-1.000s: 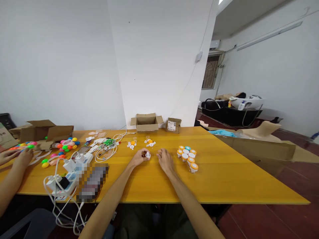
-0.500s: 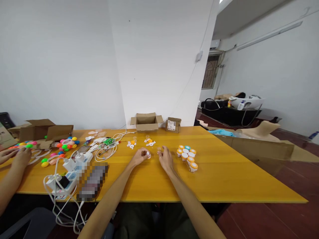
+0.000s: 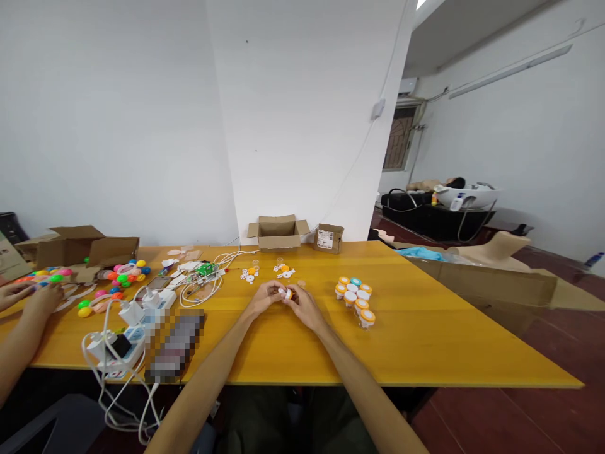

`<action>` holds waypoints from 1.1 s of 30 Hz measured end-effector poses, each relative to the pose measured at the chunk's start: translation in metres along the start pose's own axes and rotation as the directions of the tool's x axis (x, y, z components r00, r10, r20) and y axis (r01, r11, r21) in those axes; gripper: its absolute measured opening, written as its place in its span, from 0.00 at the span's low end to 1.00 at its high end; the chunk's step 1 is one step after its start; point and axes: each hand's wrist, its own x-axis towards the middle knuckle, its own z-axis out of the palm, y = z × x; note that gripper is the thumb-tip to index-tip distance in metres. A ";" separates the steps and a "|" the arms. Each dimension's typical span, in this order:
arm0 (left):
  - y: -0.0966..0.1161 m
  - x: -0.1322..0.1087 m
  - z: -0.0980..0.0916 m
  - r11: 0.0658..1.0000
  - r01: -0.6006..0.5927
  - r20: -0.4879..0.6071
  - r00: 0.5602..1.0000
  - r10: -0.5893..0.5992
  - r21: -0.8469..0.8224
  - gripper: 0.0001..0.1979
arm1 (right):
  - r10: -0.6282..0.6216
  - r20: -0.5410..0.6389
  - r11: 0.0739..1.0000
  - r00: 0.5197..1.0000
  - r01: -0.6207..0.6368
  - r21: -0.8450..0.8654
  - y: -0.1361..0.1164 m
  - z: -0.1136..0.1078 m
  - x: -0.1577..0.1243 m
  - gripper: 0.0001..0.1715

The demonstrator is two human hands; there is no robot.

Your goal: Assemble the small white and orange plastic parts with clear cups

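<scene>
My left hand (image 3: 265,299) and my right hand (image 3: 302,308) meet above the middle of the table, fingers closed around a small white-and-orange plastic part (image 3: 286,294). White with dark holes shows on its left side, orange on its right; whether it is one piece or two I cannot tell. Just beyond my right fingers lies a small clear plastic piece (image 3: 301,284). Farther back are two loose groups of white discs and orange rings (image 3: 249,275), (image 3: 284,271). To the right of my hands stand several clear cups with orange, white and teal lids (image 3: 350,296).
An open cardboard box (image 3: 278,241) and a smaller carton (image 3: 328,239) stand by the wall. At left are a power strip (image 3: 137,340) with cables, a blurred phone (image 3: 174,345) and colourful balls (image 3: 125,277). Another person's hands (image 3: 45,299) work at far left.
My right hand has moved left, away from the clear piece, and joined my left hand at the white-and-orange part. The cups and loose discs have stayed put.
</scene>
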 end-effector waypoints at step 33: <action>-0.002 0.004 0.005 0.991 -0.025 0.017 1.000 0.023 0.131 0.21 | -0.048 0.050 0.986 0.998 0.055 -0.157 -0.022 -0.010 -0.005 0.11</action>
